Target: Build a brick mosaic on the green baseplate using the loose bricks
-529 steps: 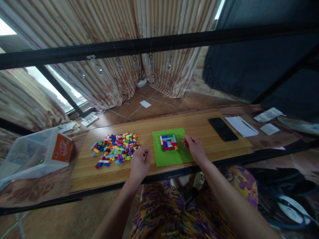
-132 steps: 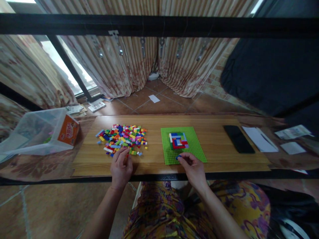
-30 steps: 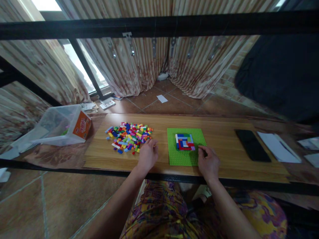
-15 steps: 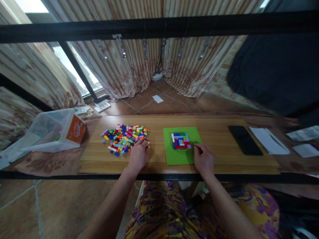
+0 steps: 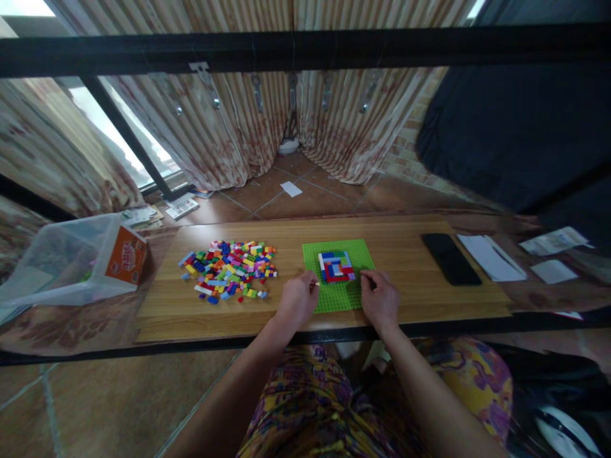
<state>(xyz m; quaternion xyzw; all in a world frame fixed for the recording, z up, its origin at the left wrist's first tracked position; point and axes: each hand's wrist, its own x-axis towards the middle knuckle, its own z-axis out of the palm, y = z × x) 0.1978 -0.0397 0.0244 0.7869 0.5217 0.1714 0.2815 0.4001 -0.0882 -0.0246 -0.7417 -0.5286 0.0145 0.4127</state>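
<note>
My left hand [image 5: 298, 296] is closed in a pinch at the left edge of the green baseplate [image 5: 341, 301]. A small pale brick [image 5: 317, 284] peeks out at its fingertips. On the plate sits a low, roughly square build of bricks [image 5: 337, 268] in red, blue, white, green and purple. Just right of this build, my right hand [image 5: 380, 298] rests over the plate's right edge with thumb and forefinger together. Whatever those fingers may hold is hidden. Left of the plate lies a loose pile of colourful bricks [image 5: 233, 270].
A clear plastic box [image 5: 71, 254] with an orange label stands at the table's left end. Toward the right lie a black phone [image 5: 451, 259], white paper with a pen [image 5: 491, 257] and more papers [image 5: 554, 240]. A dark bar [image 5: 305, 51] crosses beyond the table.
My left hand has moved right from the brick pile to the baseplate, with a small pale brick now at its fingertips. My right hand stays beside the build. The camera view has shifted slightly.
</note>
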